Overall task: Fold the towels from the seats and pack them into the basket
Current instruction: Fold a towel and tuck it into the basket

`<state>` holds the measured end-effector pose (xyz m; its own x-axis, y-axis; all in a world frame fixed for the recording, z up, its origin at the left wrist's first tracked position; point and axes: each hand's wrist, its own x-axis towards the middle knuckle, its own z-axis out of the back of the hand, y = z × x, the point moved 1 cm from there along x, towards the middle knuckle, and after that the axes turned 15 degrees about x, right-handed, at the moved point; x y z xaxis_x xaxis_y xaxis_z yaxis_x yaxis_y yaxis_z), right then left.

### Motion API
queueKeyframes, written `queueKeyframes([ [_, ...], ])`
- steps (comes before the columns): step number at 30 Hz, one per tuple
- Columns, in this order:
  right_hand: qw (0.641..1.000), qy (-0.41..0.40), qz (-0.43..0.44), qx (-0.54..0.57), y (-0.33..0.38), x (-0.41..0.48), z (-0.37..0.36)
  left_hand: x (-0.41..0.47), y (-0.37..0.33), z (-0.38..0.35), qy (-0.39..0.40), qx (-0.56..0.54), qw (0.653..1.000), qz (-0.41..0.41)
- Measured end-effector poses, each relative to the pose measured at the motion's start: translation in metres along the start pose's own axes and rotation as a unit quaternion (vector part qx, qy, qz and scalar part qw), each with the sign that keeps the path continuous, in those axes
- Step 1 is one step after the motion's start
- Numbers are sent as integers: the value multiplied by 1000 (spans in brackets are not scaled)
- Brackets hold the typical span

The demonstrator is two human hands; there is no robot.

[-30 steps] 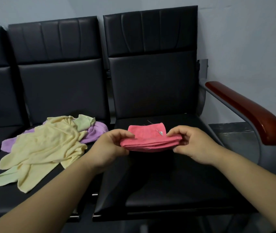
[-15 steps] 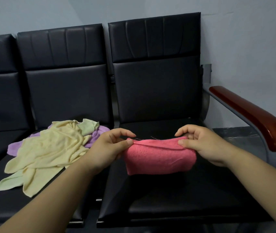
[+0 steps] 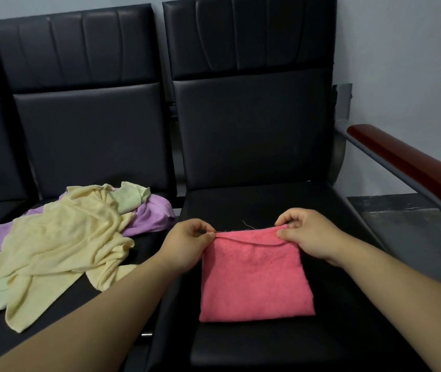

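A plain coral-pink towel (image 3: 254,277) is showing at lower centre, with no print on it. At the left, a pale yellow towel (image 3: 61,237) is lying over a lilac-purple towel (image 3: 155,216), and a pale green towel (image 3: 130,197) is peeking out at the heap's top. The seats (image 3: 246,135) are showing glossy black, with stitched vertical panels. At the right edge, the armrest (image 3: 415,167) is gleaming reddish brown over a grey metal frame (image 3: 391,170), and the wall (image 3: 401,49) is looking pale bluish grey.

Left hand (image 3: 187,244) and right hand (image 3: 308,234) pinching pink towel's (image 3: 255,277) top corners over black seat (image 3: 267,345); crumpled towels (image 3: 61,242) beside
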<state>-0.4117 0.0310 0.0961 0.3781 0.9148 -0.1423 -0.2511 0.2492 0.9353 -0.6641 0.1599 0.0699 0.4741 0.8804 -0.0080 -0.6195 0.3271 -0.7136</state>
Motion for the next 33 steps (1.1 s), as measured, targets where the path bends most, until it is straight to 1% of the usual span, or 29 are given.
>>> queueKeyframes([
  [6, 998, -4, -2, -57, -14, 32, -10, 25, 14, -15, -32, 76, 997, 11],
  [9, 995, -3, 12, -97, -22, 42, -13, 32, 22, -20, -28, 146, 989, 10],
  [11, 994, 5, 23, -107, -22, 45, -11, 35, 25, -21, -24, 174, 984, 8],
  [13, 994, 25, 35, -97, -18, 43, -5, 37, 27, -21, -24, 181, 983, -2],
  [16, 991, 84, 54, -86, -9, 41, 3, 39, 30, -19, -17, 168, 985, -17],
  [18, 985, 118, 56, -114, -7, 41, 3, 40, 32, -17, -18, 160, 987, -15],
  [20, 976, 131, 53, -163, -9, 43, 0, 41, 33, -17, -22, 162, 986, -14],
  [23, 974, 92, 64, -195, -13, 46, -3, 41, 31, -18, -22, 169, 985, -15],
  [28, 982, 3, 71, -175, -16, 51, -11, 42, 29, -19, -36, 163, 986, -8],
  [33, 979, -43, 53, -190, -33, 60, -23, 41, 27, -24, -60, 217, 974, 17],
])
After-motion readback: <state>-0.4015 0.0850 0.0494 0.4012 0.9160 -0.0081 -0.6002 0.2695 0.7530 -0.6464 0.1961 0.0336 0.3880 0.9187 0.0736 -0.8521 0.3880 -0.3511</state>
